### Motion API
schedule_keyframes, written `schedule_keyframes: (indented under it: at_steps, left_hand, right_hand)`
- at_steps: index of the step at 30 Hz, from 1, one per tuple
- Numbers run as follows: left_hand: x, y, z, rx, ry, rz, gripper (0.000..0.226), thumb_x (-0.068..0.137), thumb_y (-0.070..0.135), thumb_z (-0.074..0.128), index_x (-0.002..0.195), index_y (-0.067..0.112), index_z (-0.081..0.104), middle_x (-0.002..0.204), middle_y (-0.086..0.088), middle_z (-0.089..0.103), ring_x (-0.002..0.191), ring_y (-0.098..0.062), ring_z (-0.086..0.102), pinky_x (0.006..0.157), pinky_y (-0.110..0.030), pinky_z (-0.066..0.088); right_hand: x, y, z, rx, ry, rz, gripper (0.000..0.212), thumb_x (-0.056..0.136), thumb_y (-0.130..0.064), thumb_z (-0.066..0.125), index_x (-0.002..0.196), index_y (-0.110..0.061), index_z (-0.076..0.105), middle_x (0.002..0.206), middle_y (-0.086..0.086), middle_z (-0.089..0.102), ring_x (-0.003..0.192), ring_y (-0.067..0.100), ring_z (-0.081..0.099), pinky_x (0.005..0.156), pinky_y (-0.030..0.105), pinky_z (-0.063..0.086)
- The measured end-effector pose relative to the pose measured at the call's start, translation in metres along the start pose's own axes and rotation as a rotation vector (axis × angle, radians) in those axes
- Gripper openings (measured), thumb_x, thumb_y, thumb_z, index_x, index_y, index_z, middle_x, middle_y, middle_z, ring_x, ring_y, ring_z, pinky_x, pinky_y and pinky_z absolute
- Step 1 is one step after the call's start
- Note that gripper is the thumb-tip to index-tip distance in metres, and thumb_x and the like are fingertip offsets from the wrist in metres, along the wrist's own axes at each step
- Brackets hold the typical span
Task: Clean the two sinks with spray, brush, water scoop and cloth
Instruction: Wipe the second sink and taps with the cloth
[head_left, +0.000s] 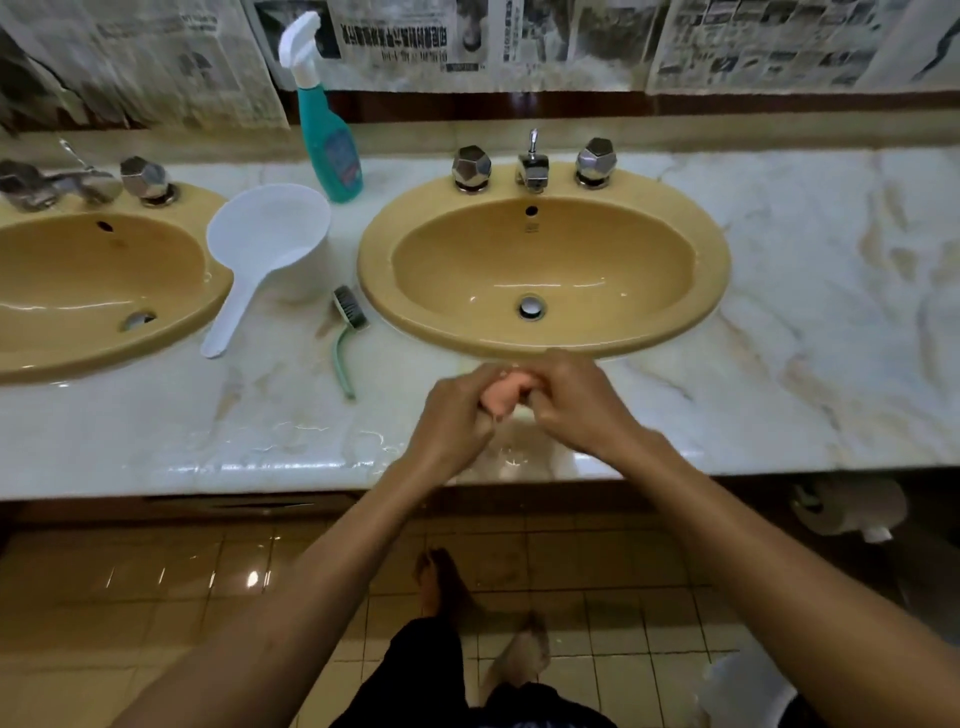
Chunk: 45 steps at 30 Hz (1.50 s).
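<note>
Both my hands meet over the desk's (156, 441) front edge: left hand (451, 421) and right hand (576, 402) each curl tight round the pink cloth (501, 397) bunched between them. Beyond it lies the right sink (543, 265). Between that and the left sink (93, 291) lie brush (347, 332), scoop (260, 249) and upright spray (324, 119).

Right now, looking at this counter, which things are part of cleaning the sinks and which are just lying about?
For the job:
- spray bottle
- water scoop
- brush
- pink cloth, wrung between both hands
- left sink and right sink

Just there:
- toilet paper roll under the counter
- newspapers on the wall
</note>
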<state>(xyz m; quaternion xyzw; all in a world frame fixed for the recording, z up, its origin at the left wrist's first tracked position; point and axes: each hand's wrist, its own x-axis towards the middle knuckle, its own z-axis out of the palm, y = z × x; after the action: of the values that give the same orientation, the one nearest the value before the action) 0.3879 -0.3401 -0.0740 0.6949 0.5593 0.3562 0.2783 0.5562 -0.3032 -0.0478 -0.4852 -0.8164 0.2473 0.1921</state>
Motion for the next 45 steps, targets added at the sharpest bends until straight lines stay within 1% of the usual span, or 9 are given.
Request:
schedule_keyframes:
  at_steps: [3,8,13,18,22,30,34,41,45]
  left_hand:
    - [0.063,0.013,-0.006,0.042,0.097,0.05,0.048,0.075,0.024,0.044,0.114,0.017,0.071,0.099,-0.003,0.075,0.086,-0.025,0.067,0.07,-0.036,0.051]
    - [0.135,0.005,-0.009,0.207,0.139,0.077,0.04,0.076,0.024,0.049,0.107,0.018,0.074,0.095,-0.006,0.074,0.083,-0.03,0.064,0.066,-0.039,0.049]
    - [0.165,-0.063,-0.004,0.42,-0.536,-0.07,0.024,0.085,0.017,0.051,0.088,0.03,0.07,0.089,-0.003,0.071,0.088,-0.03,0.062,0.071,-0.036,0.048]
    - [0.186,-0.073,-0.034,0.152,-0.875,-0.209,0.034,0.081,0.014,0.055,0.059,0.036,0.066,0.056,0.015,0.054,0.059,-0.007,0.046,0.057,-0.023,0.035]
    - [0.178,-0.1,-0.023,0.438,-0.48,-0.254,0.026,0.076,0.019,0.052,0.08,0.023,0.077,0.084,-0.002,0.072,0.08,-0.025,0.064,0.07,-0.035,0.054]
    - [0.171,-0.108,-0.01,0.533,-0.164,-0.318,0.021,0.079,0.013,0.048,0.068,0.01,0.065,0.069,-0.012,0.062,0.061,-0.035,0.054,0.054,-0.033,0.044]
    - [0.173,-0.107,-0.008,0.521,-0.117,-0.375,0.021,0.073,0.02,0.047,0.067,0.013,0.066,0.07,-0.011,0.064,0.065,-0.035,0.056,0.056,-0.032,0.042]
    - [0.173,-0.102,-0.005,0.5,0.021,-0.509,0.022,0.08,0.005,0.051,0.061,0.013,0.059,0.062,-0.007,0.057,0.058,-0.03,0.051,0.053,-0.03,0.034]
    - [0.176,-0.1,-0.003,0.563,0.01,-0.535,0.027,0.084,0.006,0.051,0.058,0.013,0.058,0.06,-0.006,0.055,0.056,-0.027,0.051,0.051,-0.03,0.035]
  right_hand:
    - [0.053,0.008,-0.024,-0.165,0.101,0.017,0.033,0.076,-0.03,0.044,0.089,-0.01,0.068,0.088,0.012,0.069,0.082,0.034,0.061,0.068,0.038,0.045]
    - [0.101,0.026,-0.04,-0.351,0.268,0.048,0.018,0.083,0.003,0.049,0.097,-0.004,0.059,0.098,0.017,0.065,0.089,0.037,0.056,0.068,0.033,0.027]
    - [0.124,0.07,-0.033,-0.101,-0.539,0.204,0.018,0.097,-0.021,0.055,0.086,-0.011,0.065,0.072,-0.001,0.057,0.067,0.015,0.047,0.066,0.031,0.033]
    - [0.159,0.069,-0.019,0.099,-0.696,0.453,0.073,0.1,-0.06,0.032,0.091,0.008,0.059,0.085,0.017,0.056,0.075,0.019,0.05,0.07,0.013,0.04]
    - [0.155,0.073,0.005,-0.083,-0.944,0.55,0.083,0.087,-0.082,0.014,0.111,-0.016,0.057,0.119,-0.001,0.057,0.108,0.02,0.053,0.109,0.04,0.035]
    - [0.166,0.162,-0.011,-0.535,-1.009,0.678,0.109,0.071,-0.091,0.018,0.153,-0.019,0.022,0.159,0.007,0.026,0.142,0.03,0.032,0.116,0.047,0.023]
    - [0.187,0.058,0.028,-0.015,-1.05,0.55,0.061,0.105,-0.049,0.022,0.15,-0.01,0.032,0.149,0.009,0.038,0.136,0.026,0.039,0.098,0.027,0.031]
    - [0.162,0.177,-0.014,-0.264,-1.137,0.433,0.073,0.097,-0.065,0.016,0.157,-0.023,0.013,0.163,-0.006,0.012,0.148,0.02,0.018,0.119,0.045,0.013]
    - [0.167,0.123,0.009,0.18,-1.124,0.322,0.068,0.095,-0.07,0.019,0.154,-0.036,0.021,0.157,-0.017,0.022,0.143,0.011,0.023,0.121,0.037,0.011]
